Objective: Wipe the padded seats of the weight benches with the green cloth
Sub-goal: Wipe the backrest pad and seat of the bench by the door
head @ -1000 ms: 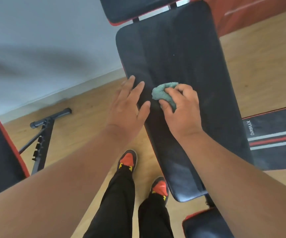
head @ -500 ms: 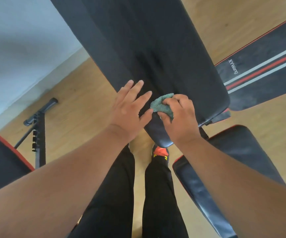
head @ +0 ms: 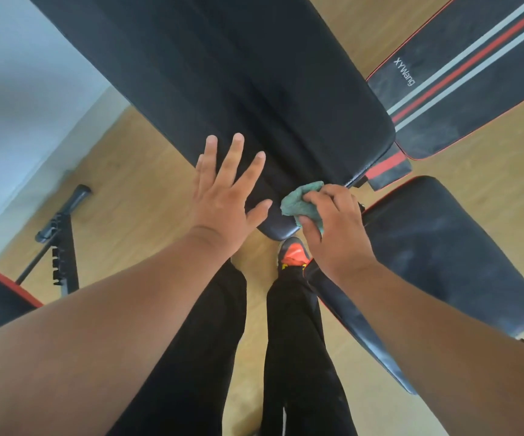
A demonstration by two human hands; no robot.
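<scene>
The person stood over a long black padded bench seat [head: 222, 73] that ran diagonally across the wooden floor [head: 134, 190]. The right hand [head: 336, 234] gripped a bunched green cloth [head: 301, 204], fingers and thumb curled round it, and pressed it against the near rounded end of that seat. The left hand [head: 226, 196] lay flat on the same pad just beside the cloth, fingers spread wide and holding nothing. A second black pad [head: 443, 253] with red piping sat to the right of the right hand. A striped pad [head: 474, 67] printed "XYWang" lay beyond it. A black metal frame [head: 59, 247] stood on the floor at left. One orange-and-black shoe [head: 292, 254] showed beneath the seat's end, above black trousers [head: 210, 357].
</scene>
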